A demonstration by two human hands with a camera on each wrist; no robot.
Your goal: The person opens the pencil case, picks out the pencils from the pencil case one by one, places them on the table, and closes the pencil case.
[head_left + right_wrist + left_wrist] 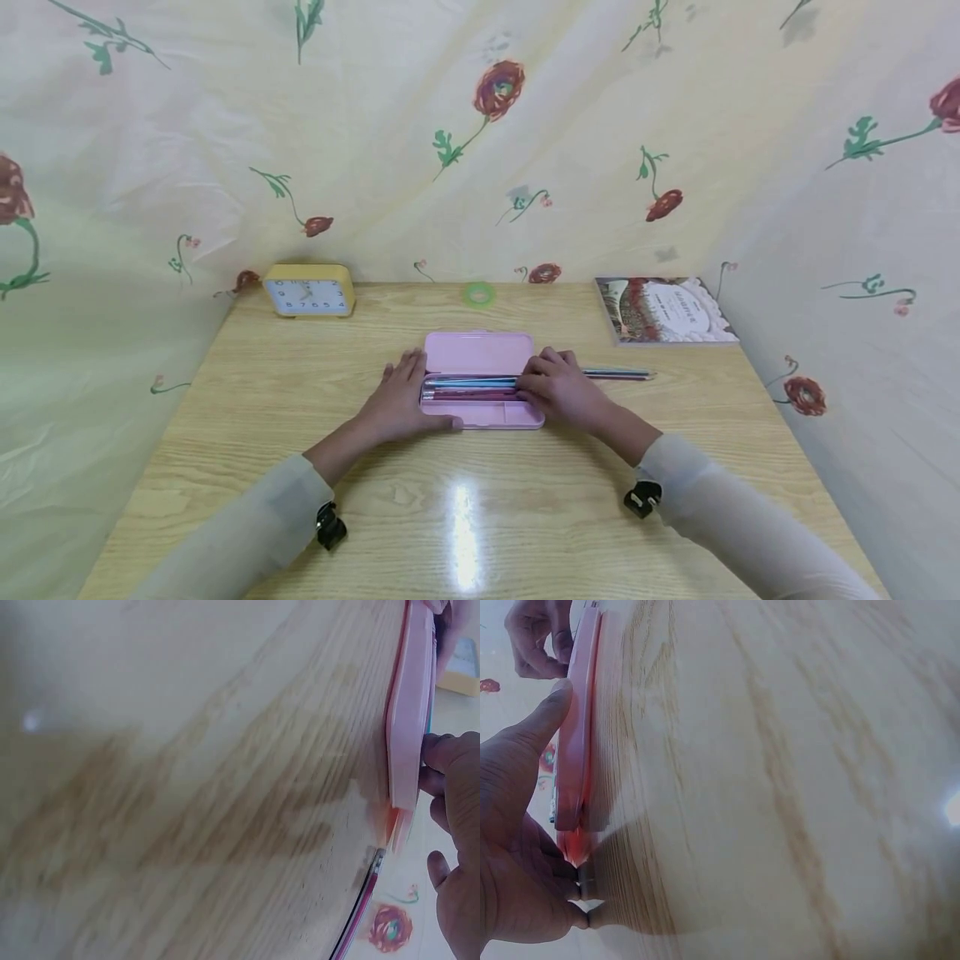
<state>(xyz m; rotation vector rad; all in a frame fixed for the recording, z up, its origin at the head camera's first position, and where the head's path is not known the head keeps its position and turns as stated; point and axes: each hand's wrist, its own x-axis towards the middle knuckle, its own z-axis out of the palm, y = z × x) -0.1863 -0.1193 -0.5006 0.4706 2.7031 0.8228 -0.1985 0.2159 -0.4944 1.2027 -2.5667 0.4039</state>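
A pink pencil case [483, 414] lies open on the table, its lid [478, 353] laid back on the far side. Several pencils [468, 390], blue and dark red, lie lengthwise in its tray. My left hand [401, 396] rests at the case's left end with fingers fairly straight, and its thumb lies along the near rim. At the right end, my right hand [566, 390] has curled fingers over the pencils and grips them by their right ends; these ends are hidden under the hand. More pencils [621, 374] lie on the table just right of that hand.
A yellow clock [309, 290] stands at the back left of the wooden table [405, 517]. A green ring, like a roll of tape [478, 305], lies at the back middle. At the back right is a book [666, 310]. Flowered cloth [390, 125] hangs behind and at both sides.
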